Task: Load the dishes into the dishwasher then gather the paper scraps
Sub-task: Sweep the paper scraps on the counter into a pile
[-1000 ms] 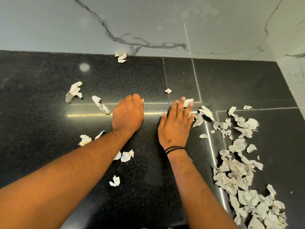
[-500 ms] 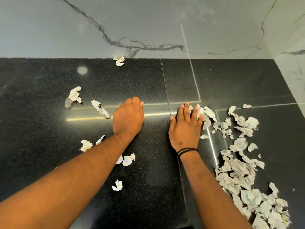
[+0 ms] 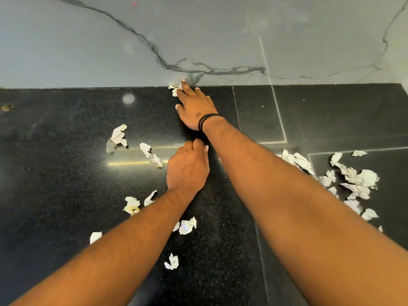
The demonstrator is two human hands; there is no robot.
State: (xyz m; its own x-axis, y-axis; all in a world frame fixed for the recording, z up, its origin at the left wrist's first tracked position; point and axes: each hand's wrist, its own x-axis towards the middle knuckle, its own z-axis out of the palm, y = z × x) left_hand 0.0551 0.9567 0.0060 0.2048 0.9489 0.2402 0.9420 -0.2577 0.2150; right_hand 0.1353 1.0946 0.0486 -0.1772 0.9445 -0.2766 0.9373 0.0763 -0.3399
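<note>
White scrap (image 3: 175, 89) (writing unreadable) touched by right hand (image 3: 196, 107).

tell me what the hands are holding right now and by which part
Nothing is clearly held. The right hand lies with straight fingers touching the paper scrap at the wall; the left hand rests on the counter.

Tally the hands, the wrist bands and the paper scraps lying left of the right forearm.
Hands: 2, left hand and right hand
Black wrist bands: 2
Paper scraps: 9, counting the long strip beside the left hand as one
Total: 13
</note>
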